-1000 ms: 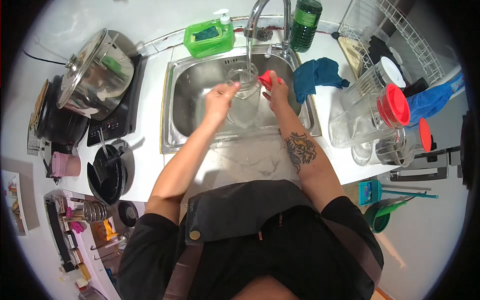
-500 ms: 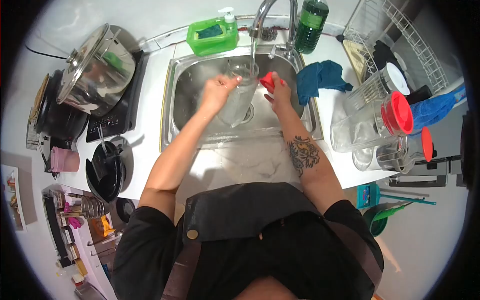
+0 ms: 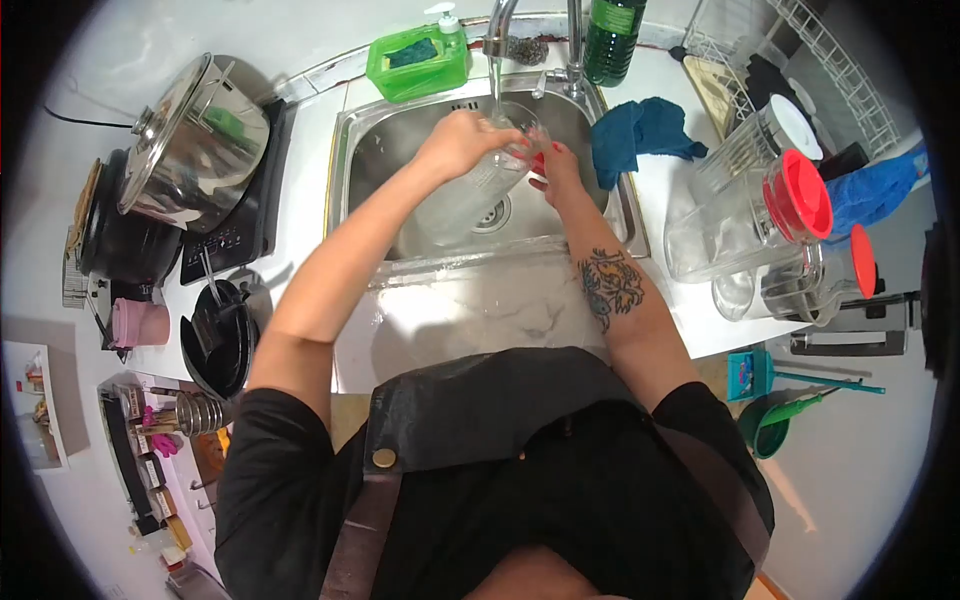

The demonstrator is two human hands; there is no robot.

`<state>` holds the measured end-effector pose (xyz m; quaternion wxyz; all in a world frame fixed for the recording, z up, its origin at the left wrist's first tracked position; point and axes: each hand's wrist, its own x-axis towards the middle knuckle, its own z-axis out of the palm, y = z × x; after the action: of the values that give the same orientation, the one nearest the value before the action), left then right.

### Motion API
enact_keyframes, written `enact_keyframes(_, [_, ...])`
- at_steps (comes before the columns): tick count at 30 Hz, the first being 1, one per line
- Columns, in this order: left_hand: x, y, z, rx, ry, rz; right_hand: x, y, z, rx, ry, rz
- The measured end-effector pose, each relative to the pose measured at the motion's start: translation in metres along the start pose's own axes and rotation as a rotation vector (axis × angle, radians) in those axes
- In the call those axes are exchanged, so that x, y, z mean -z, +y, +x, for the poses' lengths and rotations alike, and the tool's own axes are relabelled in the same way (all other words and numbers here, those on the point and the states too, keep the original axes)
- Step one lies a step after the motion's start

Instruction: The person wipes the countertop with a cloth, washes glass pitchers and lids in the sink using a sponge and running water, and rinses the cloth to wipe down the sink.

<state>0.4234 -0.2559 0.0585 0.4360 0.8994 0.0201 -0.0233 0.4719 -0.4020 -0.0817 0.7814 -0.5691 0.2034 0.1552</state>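
Note:
A clear pitcher (image 3: 458, 203) leans at a slant inside the steel sink (image 3: 375, 165), its mouth toward the faucet. My left hand (image 3: 466, 145) is closed on it near the rim. Beside that rim, my right hand (image 3: 560, 175) has its fingers closed on a red lid (image 3: 540, 156), mostly hidden by the fingers. Whether the lid touches the pitcher I cannot tell. Water runs from the faucet (image 3: 496, 45) down by the pitcher's mouth. The drain (image 3: 491, 214) shows below my hands.
A green caddy (image 3: 415, 80) with a sponge and a green liquid bottle (image 3: 612, 45) stand behind the sink. To the right are a teal cloth (image 3: 645, 140) and several clear pitchers (image 3: 720, 235). On the left are a steel pot (image 3: 195, 150) and a black pan (image 3: 222, 340).
My left hand has moved up and right, tilting the pitcher's mouth toward my right hand. The red lid is now close to the rim. The view has shifted slightly.

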Motion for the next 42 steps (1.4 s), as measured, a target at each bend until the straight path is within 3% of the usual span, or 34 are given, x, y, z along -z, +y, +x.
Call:
enact_keyframes(2, [-0.007, 0.013, 0.006, -0.283, -0.185, 0.494, 0.001, 0.002, 0.006, 0.039, -0.088, -0.023])
enact_keyframes(6, [-0.014, 0.036, 0.007, -0.197, -0.412, 0.891, 0.005, 0.009, 0.019, 0.064, -0.078, -0.271])
enact_keyframes(8, [-0.019, 0.042, 0.000, -0.164, -0.489, 0.973, 0.007, 0.027, 0.039, 0.344, -0.032, -0.611])
enact_keyframes(9, [-0.021, 0.042, -0.003, -0.129, -0.564, 1.050, 0.006, 0.026, 0.033, 0.338, -0.035, -0.610])
enact_keyframes(11, [-0.026, 0.032, -0.002, -0.121, -0.595, 1.150, 0.001, 0.018, 0.014, 0.400, -0.056, -0.998])
enact_keyframes(12, [-0.028, 0.029, -0.001, -0.118, -0.623, 1.252, 0.001, 0.017, 0.010, 0.397, -0.059, -0.999])
enact_keyframes(14, [-0.027, 0.022, 0.003, -0.098, -0.635, 1.284, 0.000, 0.016, 0.001, 0.464, -0.197, -1.283])
enact_keyframes(19, [-0.027, 0.008, 0.015, 0.023, -0.698, 1.392, -0.001, 0.022, 0.003, 0.486, -0.295, -1.464])
enact_keyframes(24, [-0.030, 0.002, 0.022, 0.200, -0.708, 1.418, -0.001, 0.022, 0.001, 0.326, -0.406, -1.643])
enact_keyframes(26, [-0.012, 0.020, 0.009, -0.019, -0.525, 1.271, 0.005, 0.034, 0.017, 0.449, -0.410, -1.666])
enact_keyframes(28, [0.008, 0.028, 0.008, -0.201, -0.372, 1.158, 0.007, 0.035, 0.025, 0.371, -0.462, -1.602])
enact_keyframes(32, [0.041, 0.030, 0.006, -0.160, -0.195, 0.912, 0.003, 0.025, 0.010, 0.372, -0.476, -1.650])
enact_keyframes(35, [0.053, 0.017, -0.009, -0.139, -0.073, 0.440, 0.003, 0.026, 0.014, 0.329, -0.388, -1.687])
enact_keyframes(36, [0.048, 0.006, -0.012, -0.134, -0.069, 0.437, 0.002, 0.026, 0.013, 0.287, -0.332, -1.712])
enact_keyframes(38, [0.031, -0.030, -0.014, -0.114, 0.122, 0.093, 0.000, 0.018, 0.006, 0.254, -0.301, -1.702])
enact_keyframes(39, [0.025, -0.037, -0.019, -0.019, 0.094, 0.009, 0.000, 0.014, 0.003, 0.220, -0.266, -1.692])
enact_keyframes(40, [0.015, -0.046, -0.025, -0.033, 0.096, 0.005, 0.000, 0.013, 0.005, 0.228, -0.252, -1.694])
enact_keyframes(42, [-0.008, -0.056, -0.032, -0.137, 0.297, -0.166, 0.003, 0.015, 0.007, 0.351, -0.133, -1.707])
